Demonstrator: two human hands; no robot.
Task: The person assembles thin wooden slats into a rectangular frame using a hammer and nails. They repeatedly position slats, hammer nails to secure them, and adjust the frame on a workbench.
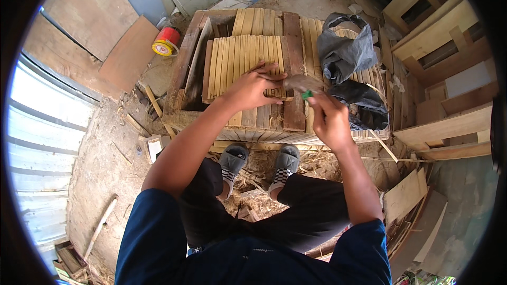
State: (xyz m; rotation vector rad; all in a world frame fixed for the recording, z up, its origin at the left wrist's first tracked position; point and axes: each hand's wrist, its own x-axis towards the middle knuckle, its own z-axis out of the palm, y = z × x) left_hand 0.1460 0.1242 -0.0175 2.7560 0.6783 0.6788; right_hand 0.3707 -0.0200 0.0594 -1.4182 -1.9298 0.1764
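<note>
My left hand (259, 85) rests with fingers spread on a panel of narrow pale wood slats (232, 63), near its right edge. Below the panel is a low wooden bench (293, 108) made of slats and darker boards. In my right hand (331, 119), fingers wrapped, is a tool with a green part (307, 94) at the grip. Its greyish-brown upper part is smeared by motion and reaches toward the panel's right edge by my left fingers, so its kind is unclear. Whether it touches the panel, I cannot tell.
A dark plastic bag (346, 47) stands on the bench's right side, with an open black bag (364, 108) nearer me. Left of the bench lies a red and yellow container (166, 41). Wooden frames (449, 132) stand at right. Wood shavings (253, 179) cover the ground around my feet.
</note>
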